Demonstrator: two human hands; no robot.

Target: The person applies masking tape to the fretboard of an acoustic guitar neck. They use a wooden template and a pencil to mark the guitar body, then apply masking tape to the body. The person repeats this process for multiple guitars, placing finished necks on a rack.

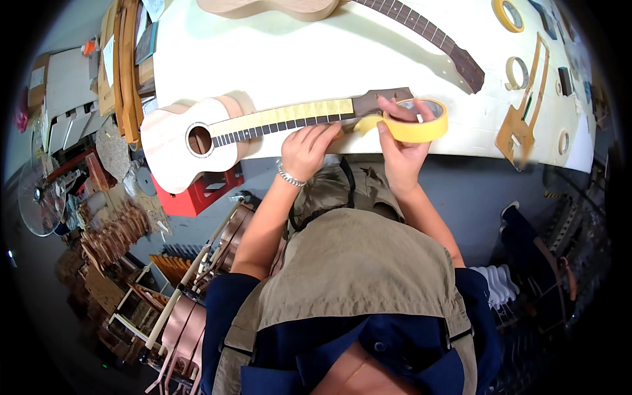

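A pale unfinished ukulele (168,138) lies on the white table, body at the left and dark headstock (375,101) at the right. Yellow tape (283,113) runs along the far half of its fretboard, leaving the near strip dark and bare. My left hand (306,150), with a chain bracelet at the wrist, is closed at the near edge of the neck; its thumb is hidden. Gripped in my right hand (403,157) is a roll of yellow masking tape (421,133), some fingers passing through its ring. A loose tape end stretches from the roll toward the neck.
A second ukulele (408,16) lies across the table's far side. Tape rolls (508,14) and a wooden template (517,128) are at the right. A red crate (178,197) stands below the table's left edge, with racked wooden bodies (181,336) at the lower left.
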